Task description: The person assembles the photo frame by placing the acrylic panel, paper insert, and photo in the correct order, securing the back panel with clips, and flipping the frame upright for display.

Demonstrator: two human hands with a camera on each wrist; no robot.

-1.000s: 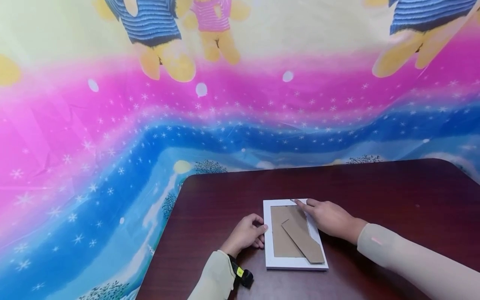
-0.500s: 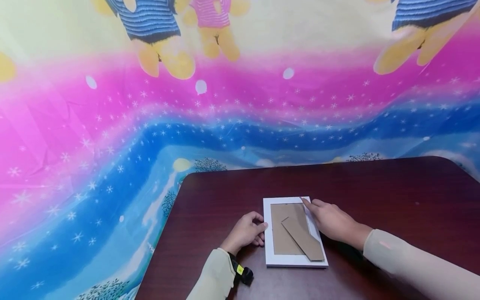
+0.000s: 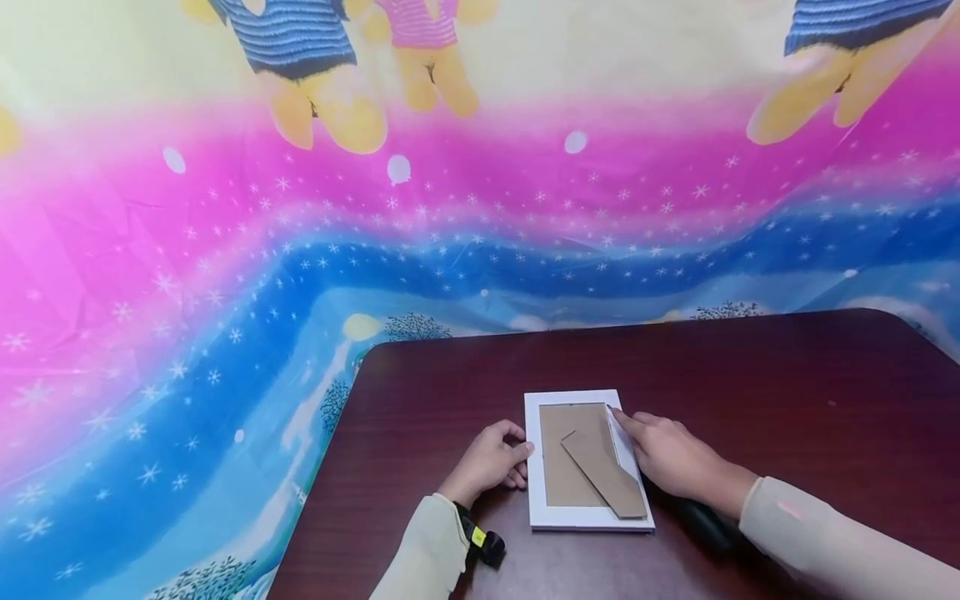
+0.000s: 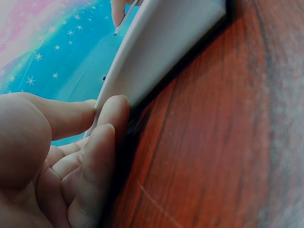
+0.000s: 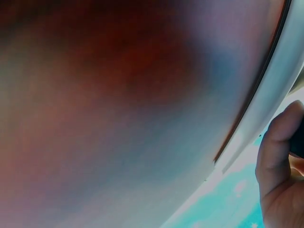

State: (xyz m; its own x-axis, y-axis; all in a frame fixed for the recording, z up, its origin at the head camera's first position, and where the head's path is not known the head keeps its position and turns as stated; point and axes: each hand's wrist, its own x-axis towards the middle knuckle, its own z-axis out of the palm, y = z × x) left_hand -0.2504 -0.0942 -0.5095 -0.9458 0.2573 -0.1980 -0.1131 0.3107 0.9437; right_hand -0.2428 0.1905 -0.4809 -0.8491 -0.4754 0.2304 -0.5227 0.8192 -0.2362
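Note:
A white picture frame (image 3: 534, 467) lies face down on the dark wooden table (image 3: 420, 400). Its brown backing board (image 3: 564, 475) faces up, with a slanted brown stand leg (image 3: 611, 479) across it. At the frame's left edge, my left hand (image 3: 487, 458) pinches the rim between thumb and fingers. My right hand (image 3: 682, 454) is over the upper right edge, index finger stretched toward the inner corner of the backing. It holds a slim tool with a thin metal tip (image 4: 124, 20) and a dark handle (image 5: 298, 140); its exact kind is mostly hidden.
A black band with a small device (image 3: 483, 540) sits on the left wrist. Another black object (image 3: 705, 525) shows beneath the right wrist. Behind the table's far edge hangs a colourful backdrop (image 3: 465, 208) with snowflakes and bears.
My right hand has moved from the frame's top edge down and right to the upper right inner corner. The left hand keeps its grip; the view has tilted slightly.

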